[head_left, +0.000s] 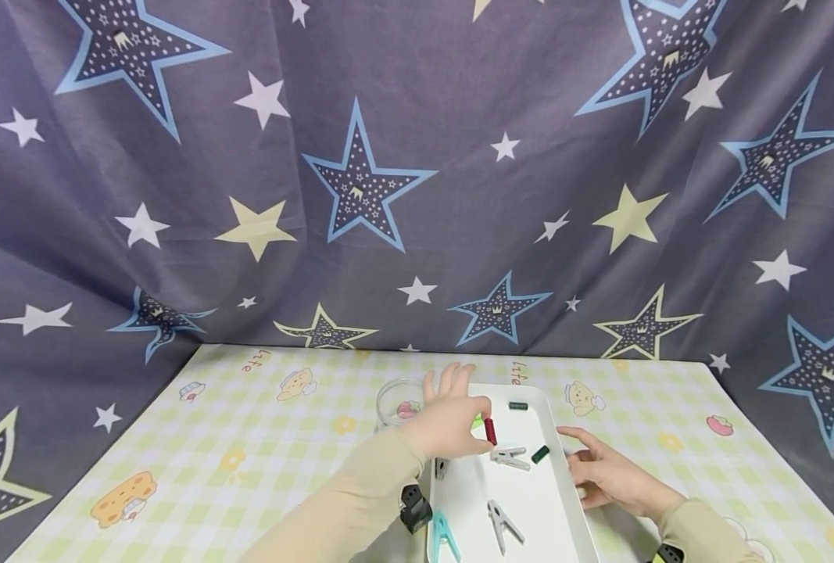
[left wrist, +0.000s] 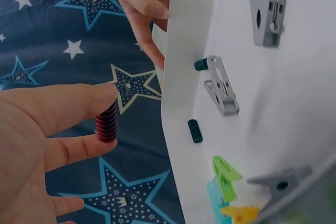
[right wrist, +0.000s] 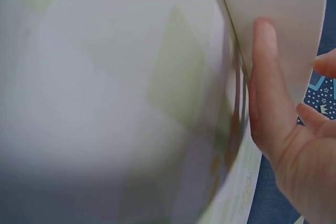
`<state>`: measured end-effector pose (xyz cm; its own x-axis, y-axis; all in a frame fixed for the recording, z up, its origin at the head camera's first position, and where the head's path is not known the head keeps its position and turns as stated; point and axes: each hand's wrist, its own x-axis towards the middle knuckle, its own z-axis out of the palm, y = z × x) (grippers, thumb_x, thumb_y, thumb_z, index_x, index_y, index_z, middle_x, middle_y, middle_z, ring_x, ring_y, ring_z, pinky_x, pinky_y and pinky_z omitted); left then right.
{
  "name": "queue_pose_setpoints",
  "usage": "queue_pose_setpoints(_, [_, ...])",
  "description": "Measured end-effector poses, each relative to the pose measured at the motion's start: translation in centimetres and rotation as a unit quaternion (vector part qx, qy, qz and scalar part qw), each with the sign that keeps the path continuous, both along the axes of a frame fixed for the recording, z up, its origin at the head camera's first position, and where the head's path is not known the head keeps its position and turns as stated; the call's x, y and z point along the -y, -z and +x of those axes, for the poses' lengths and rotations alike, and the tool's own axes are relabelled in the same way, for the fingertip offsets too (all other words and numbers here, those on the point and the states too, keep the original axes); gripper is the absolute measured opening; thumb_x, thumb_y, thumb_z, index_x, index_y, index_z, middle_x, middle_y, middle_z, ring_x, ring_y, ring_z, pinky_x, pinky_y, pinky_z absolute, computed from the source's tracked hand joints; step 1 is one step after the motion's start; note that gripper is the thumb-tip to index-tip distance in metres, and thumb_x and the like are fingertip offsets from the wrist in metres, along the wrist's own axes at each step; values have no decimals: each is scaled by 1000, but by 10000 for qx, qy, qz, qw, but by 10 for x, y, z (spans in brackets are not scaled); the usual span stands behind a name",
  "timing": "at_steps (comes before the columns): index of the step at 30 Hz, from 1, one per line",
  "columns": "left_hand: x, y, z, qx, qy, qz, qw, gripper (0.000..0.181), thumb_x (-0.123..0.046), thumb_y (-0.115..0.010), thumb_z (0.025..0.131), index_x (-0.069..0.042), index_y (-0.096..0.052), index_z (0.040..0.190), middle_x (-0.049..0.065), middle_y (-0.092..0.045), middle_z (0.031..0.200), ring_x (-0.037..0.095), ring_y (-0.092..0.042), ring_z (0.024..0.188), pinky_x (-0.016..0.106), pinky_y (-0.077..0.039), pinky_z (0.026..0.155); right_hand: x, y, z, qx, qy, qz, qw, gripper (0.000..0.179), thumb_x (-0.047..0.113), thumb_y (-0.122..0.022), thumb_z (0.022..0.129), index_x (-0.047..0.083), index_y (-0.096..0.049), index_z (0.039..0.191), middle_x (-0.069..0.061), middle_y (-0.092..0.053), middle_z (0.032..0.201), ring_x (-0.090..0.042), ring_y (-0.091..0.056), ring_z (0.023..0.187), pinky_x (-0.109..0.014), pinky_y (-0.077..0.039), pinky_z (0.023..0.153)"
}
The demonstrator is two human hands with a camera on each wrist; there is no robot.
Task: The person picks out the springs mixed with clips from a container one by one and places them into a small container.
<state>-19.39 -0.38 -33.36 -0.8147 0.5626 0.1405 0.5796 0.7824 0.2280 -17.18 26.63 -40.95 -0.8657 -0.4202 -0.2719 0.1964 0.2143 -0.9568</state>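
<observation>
My left hand [head_left: 453, 422] is above the far half of a white tray [head_left: 469, 500], pinching a small dark red coil spring [left wrist: 106, 123] between thumb and index finger. In the left wrist view the spring stands upright between the two fingertips, and the other fingers stay spread. Beside the tray's right side, my right hand [head_left: 613, 473] rests its fingers against the outer wall, one finger lying straight along it in the right wrist view. Two dark green springs [head_left: 518, 406] lie in the tray, one close to a grey clothespin [head_left: 511, 458].
More clothespins lie in the tray: a grey one [head_left: 504, 525], a turquoise one [head_left: 442, 538], a lime green one [left wrist: 226, 177] and a yellow one [left wrist: 241, 213]. Left of the tray stands a clear round container [head_left: 397, 400]. A star-patterned curtain [head_left: 388, 258] hangs behind the checked tablecloth [head_left: 304, 430].
</observation>
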Motion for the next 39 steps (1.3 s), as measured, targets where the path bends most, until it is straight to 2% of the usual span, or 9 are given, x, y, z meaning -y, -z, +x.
queue_pose_setpoints(10, [24, -11, -1, -145, 98, 337, 9993, 22, -32, -74, 79, -17, -65, 91, 20, -28, 148, 43, -14, 140, 70, -8, 105, 0, 0, 2, 18, 6, -25, 10000, 82, 4, -53, 84, 1, -2, 147, -10, -53, 103, -15, -62, 80, -35, -56, 70])
queue_pose_setpoints(14, [34, -12, -4, -261, 28, 399, 9989, 21, -33, -75, 79, -18, -65, 91, 17, -30, 148, 43, -14, 140, 71, -5, 104, -1, 0, 2, 31, 18, 9, 10000, 82, 4, -53, 83, 0, -1, 147, -10, -53, 104, -15, -62, 79, -35, -56, 69])
queue_pose_setpoints(19, [47, -12, -8, -366, -87, 578, 9976, 21, -31, -76, 77, -18, -64, 88, 19, -32, 146, 44, -16, 138, 70, -4, 103, -1, -1, 2, 45, 44, 11, 10000, 82, 5, -53, 83, 1, -2, 147, -10, -52, 103, -15, -62, 79, -35, -56, 69])
queue_pose_setpoints(25, [66, -11, -14, -477, -344, 720, 9957, 20, -29, -77, 74, -18, -63, 83, 22, -33, 145, 45, -17, 136, 69, -4, 103, 1, -2, 2, 77, 6, -11, 10000, 82, 5, -53, 84, 1, -2, 148, -10, -53, 103, -15, -62, 80, -35, -56, 70])
queue_pose_setpoints(32, [90, -9, -25, -423, -835, 537, 9942, 24, -34, -78, 73, -19, -63, 83, 23, -33, 144, 43, -15, 137, 68, -2, 104, 1, -2, 1, 125, -3, -29, 9999, 83, 5, -53, 84, 1, -1, 148, -9, -54, 102, -15, -63, 80, -35, -56, 70])
queue_pose_setpoints(39, [102, -6, -31, -337, -1088, 394, 9927, 26, -39, -77, 73, -20, -62, 79, 24, -32, 144, 43, -15, 137, 68, -1, 104, 0, -1, 0, 125, 17, -44, 9999, 83, 5, -54, 83, 1, -1, 148, -10, -54, 103, -15, -63, 80, -36, -56, 70])
